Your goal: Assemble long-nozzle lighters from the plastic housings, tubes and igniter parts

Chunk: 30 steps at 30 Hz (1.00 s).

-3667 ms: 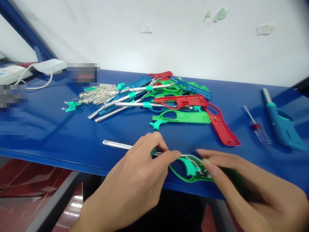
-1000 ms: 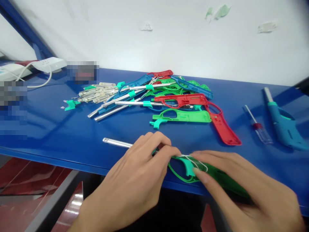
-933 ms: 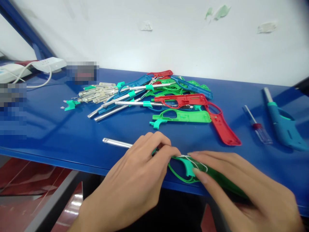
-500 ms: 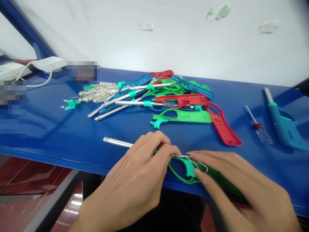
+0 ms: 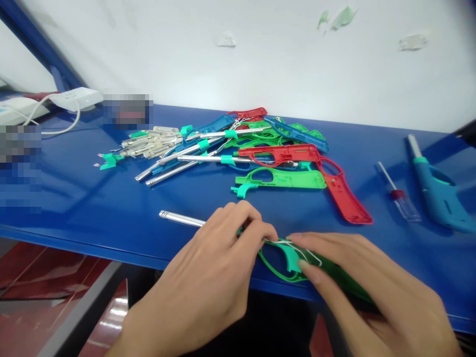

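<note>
Near the table's front edge lies a green gas lighter casing (image 5: 340, 272), with a silver metal tube (image 5: 180, 218) pointing left from it. My left hand (image 5: 208, 267) is closed around the front of the casing, where the tube meets it; the fingers cover that joint. My right hand (image 5: 375, 277) has thumb and fingers on either side of the casing's handle, by a turquoise trigger (image 5: 291, 259) and a thin white wire (image 5: 316, 257). The wire loops out along the casing between both hands. Part of the handle is hidden under my right hand.
Behind my hands lie a green half casing (image 5: 297, 179), a red half casing (image 5: 344, 198) and a pile of metal tubes (image 5: 193, 148) and pale parts (image 5: 152, 143). To the right are a screwdriver (image 5: 405, 206) and a blue lighter (image 5: 442, 193). A power strip (image 5: 80, 97) stands left.
The white wire has shifted slightly, and its loop by my right fingers now bends more sharply. My two hands have barely moved.
</note>
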Available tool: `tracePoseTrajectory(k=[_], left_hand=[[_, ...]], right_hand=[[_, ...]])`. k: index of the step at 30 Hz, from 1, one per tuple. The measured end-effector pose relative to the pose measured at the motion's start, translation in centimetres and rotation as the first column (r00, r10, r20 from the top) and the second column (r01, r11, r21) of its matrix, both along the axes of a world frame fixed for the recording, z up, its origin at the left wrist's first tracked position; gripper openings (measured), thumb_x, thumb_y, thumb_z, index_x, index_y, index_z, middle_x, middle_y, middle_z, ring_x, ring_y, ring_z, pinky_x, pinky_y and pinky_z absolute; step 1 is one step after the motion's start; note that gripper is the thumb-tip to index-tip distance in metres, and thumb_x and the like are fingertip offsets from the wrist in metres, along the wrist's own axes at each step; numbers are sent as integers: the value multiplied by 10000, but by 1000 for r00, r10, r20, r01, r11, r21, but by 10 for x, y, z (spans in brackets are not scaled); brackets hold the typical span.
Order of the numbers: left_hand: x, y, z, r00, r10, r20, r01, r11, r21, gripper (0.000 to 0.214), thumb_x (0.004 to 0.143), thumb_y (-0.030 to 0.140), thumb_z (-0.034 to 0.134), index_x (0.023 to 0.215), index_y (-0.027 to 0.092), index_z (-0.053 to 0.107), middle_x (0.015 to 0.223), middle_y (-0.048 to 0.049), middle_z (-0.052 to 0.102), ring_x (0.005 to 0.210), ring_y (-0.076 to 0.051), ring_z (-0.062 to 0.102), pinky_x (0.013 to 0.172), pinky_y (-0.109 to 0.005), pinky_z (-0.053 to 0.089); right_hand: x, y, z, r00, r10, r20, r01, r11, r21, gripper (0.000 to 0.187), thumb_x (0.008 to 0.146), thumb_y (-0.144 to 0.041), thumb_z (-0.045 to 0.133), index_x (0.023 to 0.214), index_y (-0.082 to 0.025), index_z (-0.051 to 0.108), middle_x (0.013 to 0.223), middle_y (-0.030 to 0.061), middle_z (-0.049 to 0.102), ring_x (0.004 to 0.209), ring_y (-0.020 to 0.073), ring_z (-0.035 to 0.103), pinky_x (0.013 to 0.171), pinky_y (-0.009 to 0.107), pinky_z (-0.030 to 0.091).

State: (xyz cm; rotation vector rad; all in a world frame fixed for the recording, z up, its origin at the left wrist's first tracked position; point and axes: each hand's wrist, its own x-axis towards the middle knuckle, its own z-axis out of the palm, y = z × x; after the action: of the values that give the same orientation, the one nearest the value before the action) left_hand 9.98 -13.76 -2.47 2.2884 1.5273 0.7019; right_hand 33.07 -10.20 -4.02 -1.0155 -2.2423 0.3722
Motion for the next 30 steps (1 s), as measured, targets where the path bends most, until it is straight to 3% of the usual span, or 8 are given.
tracePoseTrajectory(k=[8, 15, 30], left_hand=[[-2, -3, -1, 1000, 0, 12, -1, 999, 52, 456, 894, -88, 458, 1199, 228, 581, 1188, -53, 543, 1024, -220, 546, 934, -398, 517], [-1, -1, -2, 999, -34, -16, 35, 997, 68, 531, 921, -85, 468, 1319, 255, 559, 1187, -49, 540, 1061, -227, 540, 967, -420, 512], [0, -1, 0, 1000, -13, -21, 14, 998, 57, 450, 909, -88, 477, 1239, 208, 554, 1167, -50, 543, 1043, -236, 538, 931, -433, 501]], right_hand=[[0, -1, -4, 1000, -28, 9, 28, 997, 66, 258, 999, -256, 658, 1221, -378, 707, 1207, -73, 762, 1097, 145, 723, 966, 269, 566], [2, -2, -5, 1000, -23, 20, 21, 996, 88, 280, 992, -231, 671, 1238, -362, 700, 1235, -76, 749, 1119, 129, 704, 1026, 257, 533], [-2, -1, -4, 999, -49, 6, 49, 998, 37, 157, 1018, -306, 640, 1164, -338, 689, 1172, -67, 773, 1048, 118, 739, 932, 219, 568]])
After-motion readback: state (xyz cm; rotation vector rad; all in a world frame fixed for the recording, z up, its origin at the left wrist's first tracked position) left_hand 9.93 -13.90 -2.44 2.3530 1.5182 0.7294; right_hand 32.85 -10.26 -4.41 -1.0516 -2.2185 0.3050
